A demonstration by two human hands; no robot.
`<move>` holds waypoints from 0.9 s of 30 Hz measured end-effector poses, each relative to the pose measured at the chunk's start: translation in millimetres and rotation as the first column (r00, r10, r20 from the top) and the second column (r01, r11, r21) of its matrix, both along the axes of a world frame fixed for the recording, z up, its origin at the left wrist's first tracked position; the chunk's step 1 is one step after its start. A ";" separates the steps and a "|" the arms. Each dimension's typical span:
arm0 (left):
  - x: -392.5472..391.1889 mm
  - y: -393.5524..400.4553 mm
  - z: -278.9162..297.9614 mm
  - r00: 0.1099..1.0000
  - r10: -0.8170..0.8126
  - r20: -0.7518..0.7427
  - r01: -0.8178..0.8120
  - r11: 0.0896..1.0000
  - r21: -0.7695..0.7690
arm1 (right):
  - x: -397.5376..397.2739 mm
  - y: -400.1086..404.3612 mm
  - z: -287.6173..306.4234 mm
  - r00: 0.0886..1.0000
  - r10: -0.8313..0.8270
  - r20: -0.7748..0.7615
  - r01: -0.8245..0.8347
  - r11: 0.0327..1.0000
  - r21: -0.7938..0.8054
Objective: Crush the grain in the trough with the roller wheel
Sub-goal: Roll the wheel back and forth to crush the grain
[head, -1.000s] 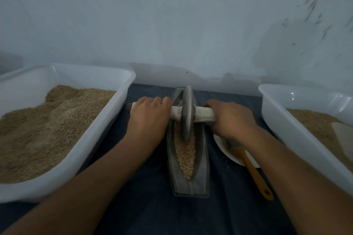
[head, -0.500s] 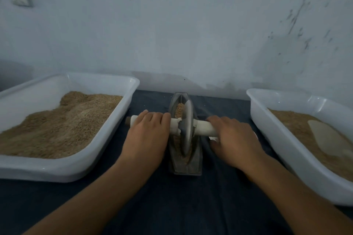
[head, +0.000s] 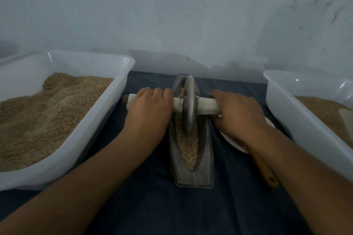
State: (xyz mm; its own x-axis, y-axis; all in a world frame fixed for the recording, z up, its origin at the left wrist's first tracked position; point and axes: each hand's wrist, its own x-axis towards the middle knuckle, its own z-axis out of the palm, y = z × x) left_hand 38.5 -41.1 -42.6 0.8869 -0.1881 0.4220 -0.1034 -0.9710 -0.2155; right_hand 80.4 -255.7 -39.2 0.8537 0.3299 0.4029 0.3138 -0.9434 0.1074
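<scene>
No readable writing or brand on anything.

Left edge of frame: white tub [head: 122, 74], heaped with tan grain. One of two tubs.

Left of centre: left hand [head: 149, 112], palm down on the axle [head: 205, 106], fingers curled over its pale left end and gripping it.

Centre: one grey trough [head: 207, 158] on dark blue cloth [head: 152, 206], long axis running away from camera. Grain [head: 188, 149] lies in its groove, mostly in the near half, some visible beyond the wheel. One grey wheel [head: 189, 105] stands upright in the trough's far half, rim down in the grain.

Right of centre: right hand [head: 238, 114], fingers wrapped over the axle's right end, holding it. Under the wrist, a white plate [head: 232, 142] and one orange handle [head: 267, 174], both partly hidden.

Right edge: second tub [head: 282, 105], also holding tan grain.

Versus half a second back: wheel sat at the near end of the trough then; now toward the far end, near-half grain exposed. Both hands keep the same grip. Camera tilted lower.
</scene>
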 end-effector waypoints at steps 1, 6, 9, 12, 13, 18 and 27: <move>8.0 0.7 0.3 1.000 0.010 -0.003 -0.010 1.000 -0.006 | 7.8 1.6 1.6 1.000 -0.009 -0.008 0.009 1.000 -0.011; 40.2 2.5 5.1 0.998 0.055 -0.005 -0.055 0.998 0.022 | 42.9 5.2 10.4 0.990 -0.034 -0.139 0.034 0.999 -0.004; 55.7 3.2 11.1 0.997 0.065 -0.042 -0.064 0.998 0.018 | 60.5 4.0 16.4 0.968 -0.030 -0.250 0.038 0.999 0.026; 66.2 3.0 15.1 0.993 0.080 -0.088 -0.083 0.996 -0.029 | 72.7 5.1 21.0 0.951 -0.032 -0.308 0.036 0.999 0.007; 67.9 2.8 15.2 0.992 0.085 -0.096 -0.089 0.995 -0.041 | 74.8 6.0 21.9 0.951 -0.034 -0.308 0.035 0.999 -0.003; 60.4 5.3 9.2 0.997 0.057 -0.049 -0.058 0.998 -0.015 | 66.3 6.9 22.5 0.961 -0.044 -0.273 0.040 0.999 -0.022; 7.0 6.3 5.8 0.998 -0.060 -0.038 0.060 0.998 0.013 | 8.3 1.0 12.2 0.984 -0.030 -0.178 0.034 0.999 0.020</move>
